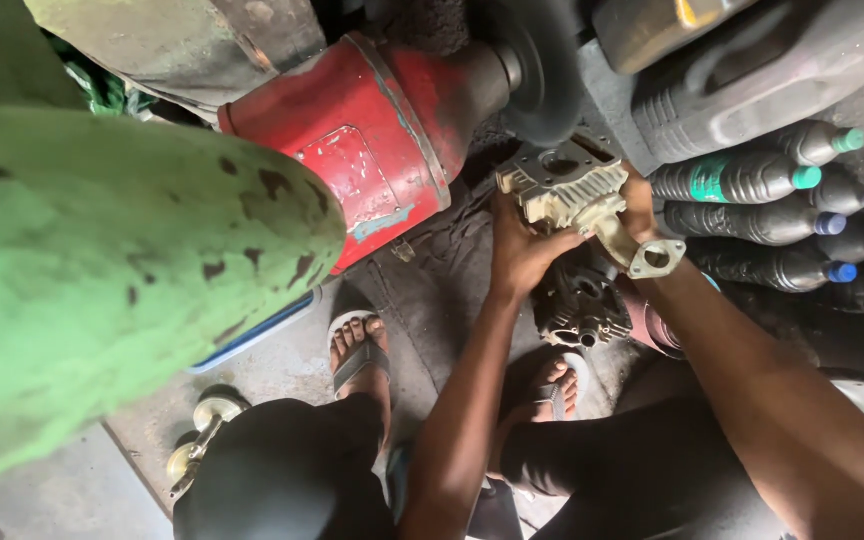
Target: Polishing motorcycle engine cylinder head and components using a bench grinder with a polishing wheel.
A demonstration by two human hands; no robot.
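**Casting held against the grinder wheel**

Casting [577, 195], a pale finned metal part with a flanged arm ending in a holed lug, sits in the upper middle of the frame, gripped between both hands. The left hand [522, 250] wraps its fingers closed around the casting's left and lower side. The right hand [640, 208] clasps it from the right, mostly hidden behind the part, so only its back and wrist show. The casting's top edge lies right under the dark wheel [542, 70]; whether the two touch cannot be told.

The wheel is mounted on the shaft of a red motor [382, 130] with chipped paint, which fills the upper centre. A large green rounded body [102, 270], blotched with dark stains, takes up the left of the frame.

Just below the casting, on the floor [282, 365], lies a dark, greasy engine part [577, 305]. At the upper right a grey jug [752, 70] lies on its side above a row of dark bottles [752, 220] with green and blue caps, also lying flat.

The person crouches, knees in dark trousers at the bottom of the frame, with sandalled feet [360, 350] on the floor either side of the left forearm. A small pale roller-like tool [202, 430] lies at the lower left.
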